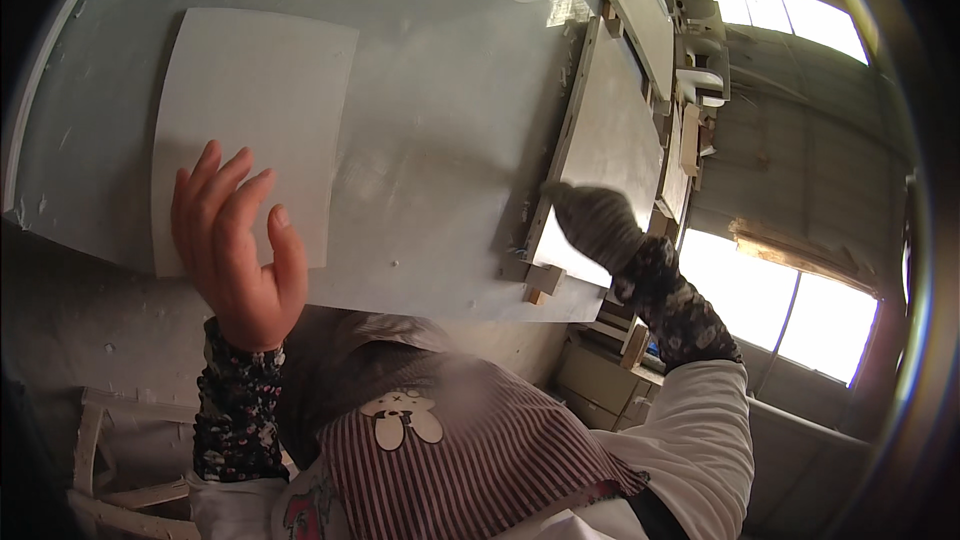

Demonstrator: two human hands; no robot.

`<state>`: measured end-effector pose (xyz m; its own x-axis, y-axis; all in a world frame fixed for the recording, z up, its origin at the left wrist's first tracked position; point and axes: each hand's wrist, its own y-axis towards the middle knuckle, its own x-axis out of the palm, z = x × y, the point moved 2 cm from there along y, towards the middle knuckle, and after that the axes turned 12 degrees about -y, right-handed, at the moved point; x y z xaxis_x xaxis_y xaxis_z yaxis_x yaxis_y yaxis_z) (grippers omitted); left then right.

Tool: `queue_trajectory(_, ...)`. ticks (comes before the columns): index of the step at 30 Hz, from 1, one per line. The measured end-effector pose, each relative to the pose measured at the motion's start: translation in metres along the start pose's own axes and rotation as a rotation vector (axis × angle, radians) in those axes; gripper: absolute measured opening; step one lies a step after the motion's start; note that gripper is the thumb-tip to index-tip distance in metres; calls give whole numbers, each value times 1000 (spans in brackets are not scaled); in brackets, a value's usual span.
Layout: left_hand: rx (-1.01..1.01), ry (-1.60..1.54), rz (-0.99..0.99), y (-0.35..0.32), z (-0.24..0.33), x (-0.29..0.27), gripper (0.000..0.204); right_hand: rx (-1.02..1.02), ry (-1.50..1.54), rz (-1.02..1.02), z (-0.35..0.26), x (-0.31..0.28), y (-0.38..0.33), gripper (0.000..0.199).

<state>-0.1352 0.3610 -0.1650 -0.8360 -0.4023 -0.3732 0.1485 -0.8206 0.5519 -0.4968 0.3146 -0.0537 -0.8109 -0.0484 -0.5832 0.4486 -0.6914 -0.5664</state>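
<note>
Head view looks down on your big grey worktop (440, 140), dusty and scuffed. A white sheet (250, 110) lies flat on it and serves as the landmark. Right of the sheet, past a bare stretch of worktop, a pale panel (615, 140) runs along the worktop's far edge. Below the sheet is your striped apron (470, 440).

Your left hand (238, 250) is bare and raised at the sheet's lower right corner. Its palm is open, the four fingers are loosely fanned and the thumb stands apart, and it holds nothing. The fisheye makes height hard to judge, so it may be hovering over the sheet rather than touching it.

Your right hand (598, 225), in a grey knit glove, is well to the right of the sheet at the panel's lower end. Its fingers are together and pointing up-left. You cannot tell from here whether they grip the panel's edge or only rest on it. Just below that hand, small wooden blocks (543, 283) sit against the panel's corner.

The step looks like positioning, with one hand minding the sheet and the other the panel. Any next move calls for the open left palm to settle flat on the sheet and the gloved hand to get a sure hold.
</note>
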Motion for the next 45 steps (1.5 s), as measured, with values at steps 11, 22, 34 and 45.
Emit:
queue_trajectory(11,13,-12,1,2,0,3,26,14,226,-173,-17,3,-17,27)
queue_trajectory(22,27,3,5,2,-3,3,27,21,303,-75,-27,17,-29,19)
queue_trajectory(34,47,27,25,-3,-13,0,27,-178,315,-67,-50,12,-29,19)
queue_trajectory(45,88,81,45,1,-13,0,28,140,809,76,-16,-40,-66,28)
